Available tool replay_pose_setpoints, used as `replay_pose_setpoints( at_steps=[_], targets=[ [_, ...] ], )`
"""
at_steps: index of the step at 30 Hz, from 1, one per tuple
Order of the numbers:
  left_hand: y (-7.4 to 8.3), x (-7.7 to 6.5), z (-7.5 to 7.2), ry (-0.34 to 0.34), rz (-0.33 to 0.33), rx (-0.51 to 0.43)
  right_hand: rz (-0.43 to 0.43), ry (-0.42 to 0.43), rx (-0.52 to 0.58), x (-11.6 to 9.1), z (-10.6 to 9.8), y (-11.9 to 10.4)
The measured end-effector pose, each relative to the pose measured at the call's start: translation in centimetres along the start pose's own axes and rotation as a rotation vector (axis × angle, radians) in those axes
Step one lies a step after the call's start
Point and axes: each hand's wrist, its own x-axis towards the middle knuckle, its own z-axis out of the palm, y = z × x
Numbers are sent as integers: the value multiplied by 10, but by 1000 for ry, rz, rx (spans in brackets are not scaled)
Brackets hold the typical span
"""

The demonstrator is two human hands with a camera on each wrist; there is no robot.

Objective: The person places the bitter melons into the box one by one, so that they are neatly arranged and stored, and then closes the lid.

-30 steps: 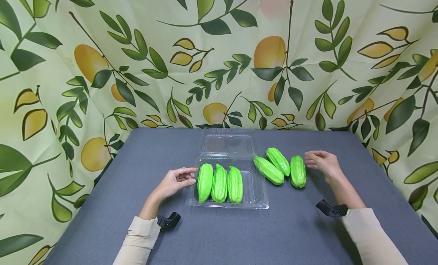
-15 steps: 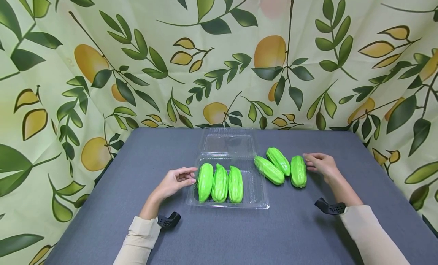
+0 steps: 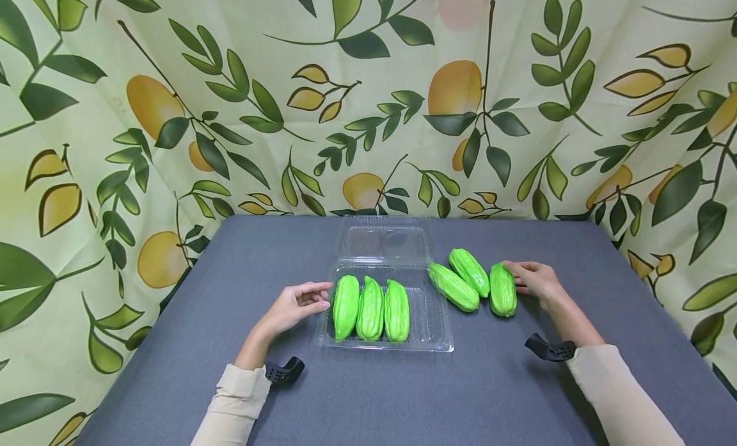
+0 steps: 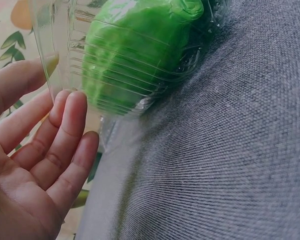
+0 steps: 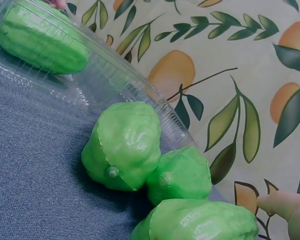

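On the grey table stands an opened clear plastic clamshell box (image 3: 432,324), three green bitter melons side by side in its left and middle part; the leftmost melon (image 3: 345,307) shows through the wall in the left wrist view. My left hand (image 3: 297,307) is at the box's left rim, fingers loosely bent, fingertips right at the clear edge (image 4: 45,45). To the right of the box lie three more bitter melons. My right hand (image 3: 535,281) reaches over the far end of the rightmost melon (image 3: 503,292), fingertips at its top; the right wrist view shows only the thumb (image 5: 285,205).
The box's hinged lid (image 3: 382,241) lies back toward the leaf-patterned cloth (image 3: 368,113). Two loose melons, the slanted one (image 3: 455,286) and the one behind it (image 3: 469,271), lie close together between box and right hand. Grey table surface (image 3: 403,395) spreads in front.
My right hand has moved left, from beside the rightmost melon to over its far end. The left hand, box and melons stay where they were.
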Motion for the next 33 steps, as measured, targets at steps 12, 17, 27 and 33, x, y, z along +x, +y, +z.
replay_pose_setpoints(
  at_steps=[12, 17, 27, 33],
  targets=[
    [0, 0, -1, 3, 6, -2, 34, -30, -67, 0, 5, 0],
    [-3, 0, -1, 3, 7, 0, 41, -36, -65, 1, 6, 0],
    [-2, -1, -1, -3, 1, -1, 38, -38, -27, 0, 6, 1],
    [-2, 0, 0, 8, 5, 1, 53, -50, 20, -1, 2, 2]
  ],
)
